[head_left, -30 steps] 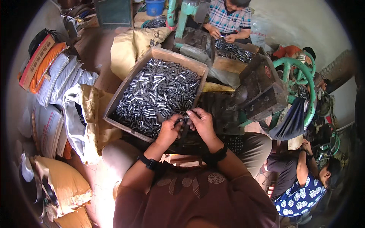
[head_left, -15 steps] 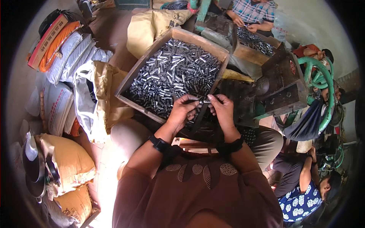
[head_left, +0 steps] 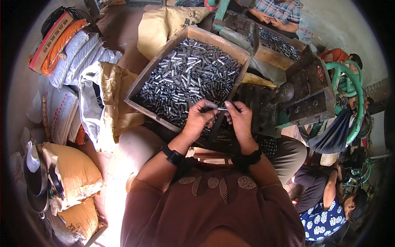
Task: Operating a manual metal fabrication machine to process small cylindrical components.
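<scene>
Hands (head_left: 200, 118) (head_left: 240, 118) — two — pinch one metal piece (head_left: 222, 108).

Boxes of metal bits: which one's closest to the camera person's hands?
The big box, right by the left hand. The other box looks smaller and sits farther off, near the checked shirt.

Looks like shiny metal for the little tubes (head_left: 191, 80), some duller and darker. Going with matt, worn wood on the tray (head_left: 222, 46). Seeing smooth green paint on the wheel (head_left: 360, 103), soft matt cloth on the brown shirt (head_left: 263, 214).
</scene>
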{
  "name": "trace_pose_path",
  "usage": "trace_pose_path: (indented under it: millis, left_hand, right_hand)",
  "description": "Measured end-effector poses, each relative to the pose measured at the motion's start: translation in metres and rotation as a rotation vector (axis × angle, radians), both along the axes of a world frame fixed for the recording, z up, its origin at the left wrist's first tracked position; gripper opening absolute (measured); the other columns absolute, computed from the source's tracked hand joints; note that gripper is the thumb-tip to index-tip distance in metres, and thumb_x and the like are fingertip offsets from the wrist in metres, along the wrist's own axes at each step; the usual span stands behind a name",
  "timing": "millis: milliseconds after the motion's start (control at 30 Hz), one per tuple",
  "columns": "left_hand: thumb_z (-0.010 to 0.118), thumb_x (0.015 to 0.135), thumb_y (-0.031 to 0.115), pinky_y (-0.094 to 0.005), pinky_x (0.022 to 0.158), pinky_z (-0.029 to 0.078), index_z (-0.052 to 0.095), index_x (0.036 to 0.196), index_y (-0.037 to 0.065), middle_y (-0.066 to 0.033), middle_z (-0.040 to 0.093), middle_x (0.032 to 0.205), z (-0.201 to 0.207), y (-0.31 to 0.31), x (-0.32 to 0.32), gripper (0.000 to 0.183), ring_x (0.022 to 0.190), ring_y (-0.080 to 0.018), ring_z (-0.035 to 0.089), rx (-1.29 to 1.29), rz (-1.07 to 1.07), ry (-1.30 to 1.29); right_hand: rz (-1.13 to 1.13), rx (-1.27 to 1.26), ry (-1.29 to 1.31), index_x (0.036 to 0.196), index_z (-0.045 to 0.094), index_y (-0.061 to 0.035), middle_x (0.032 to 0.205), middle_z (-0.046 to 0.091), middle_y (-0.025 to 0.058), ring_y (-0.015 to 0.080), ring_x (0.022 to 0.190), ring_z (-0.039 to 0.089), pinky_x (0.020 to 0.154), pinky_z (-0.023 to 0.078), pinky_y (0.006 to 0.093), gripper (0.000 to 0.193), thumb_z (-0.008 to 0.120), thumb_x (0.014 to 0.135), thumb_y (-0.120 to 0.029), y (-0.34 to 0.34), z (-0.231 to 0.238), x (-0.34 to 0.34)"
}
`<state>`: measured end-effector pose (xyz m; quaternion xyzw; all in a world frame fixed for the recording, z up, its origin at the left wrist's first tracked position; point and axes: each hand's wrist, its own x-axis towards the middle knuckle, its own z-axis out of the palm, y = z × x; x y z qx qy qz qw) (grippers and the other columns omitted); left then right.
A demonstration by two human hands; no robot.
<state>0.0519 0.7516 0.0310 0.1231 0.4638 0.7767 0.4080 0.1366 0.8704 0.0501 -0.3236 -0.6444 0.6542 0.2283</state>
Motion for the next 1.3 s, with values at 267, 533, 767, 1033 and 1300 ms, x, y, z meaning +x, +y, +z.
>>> trace_pose_path:
  millis: [267, 533, 767, 1033, 1300]
  left_hand:
    - [0.059, 0.079, -0.001, -0.0199, 0.041, 0.037, 0.056, 0.085, 0.004, -0.0006, 0.054, 0.065, -0.002, 0.003, -0.002, 0.008, 0.048, -0.0061, 0.046, -0.029, 0.005, 0.138]
    - [0.062, 0.077, 0.000, -0.0188, 0.040, 0.037, 0.058, 0.085, 0.005, 0.0015, 0.053, 0.064, -0.009, 0.000, 0.010, 0.010, 0.047, -0.0046, 0.046, -0.113, -0.121, 0.386]
    - [0.062, 0.078, 0.007, -0.0177, 0.043, 0.032, 0.055, 0.109, 0.008, 0.0007, 0.058, 0.078, -0.005, -0.001, 0.016, 0.032, 0.054, -0.0043, 0.046, 0.150, -0.512, -0.251]
    - [0.048, 0.087, 0.009, -0.0324, 0.071, 0.051, 0.056, 0.091, 0.005, -0.0053, 0.060, 0.092, -0.021, 0.008, -0.036, 0.011, 0.081, -0.0144, 0.056, 0.148, 0.115, -0.097]
    - [0.056, 0.074, 0.009, -0.0466, 0.059, 0.046, 0.056, 0.082, 0.003, -0.0229, 0.056, 0.090, -0.047, 0.022, -0.040, 0.010, 0.067, -0.0409, 0.056, -0.682, 0.050, 1.329]
  right_hand:
    - [0.065, 0.137, 0.030, 0.085, 0.059, -0.0002, 0.059, 0.055, 0.0004, 0.0040, 0.047, 0.047, 0.041, 0.037, 0.0182, 0.020, 0.065, 0.080, -0.019, 0.002, -0.002, 0.002]
    - [0.338, 0.032, -0.115, 0.121, 0.046, -0.0049, 0.067, 0.055, 0.0001, 0.0033, 0.053, 0.047, 0.045, 0.036, 0.0166, 0.046, 0.063, 0.080, -0.014, 0.020, 0.003, 0.022]
    - [0.583, -0.130, -0.014, 0.129, 0.040, -0.0079, 0.085, 0.057, -0.0013, 0.0019, 0.059, 0.046, 0.049, 0.036, 0.0159, 0.053, 0.062, 0.081, -0.014, 0.024, 0.024, 0.037]
    - [0.360, 0.646, -0.122, 0.100, 0.059, -0.0019, 0.080, 0.062, 0.0133, 0.0245, 0.068, 0.060, 0.061, 0.047, 0.0307, 0.026, 0.061, 0.081, -0.019, 0.049, -0.016, -0.033]
    - [0.422, 1.482, -0.637, 0.080, 0.059, -0.0052, 0.078, 0.059, 0.0121, 0.0268, 0.073, 0.060, 0.060, 0.049, 0.0382, 0.013, 0.048, 0.075, -0.009, 0.033, -0.067, -0.090]
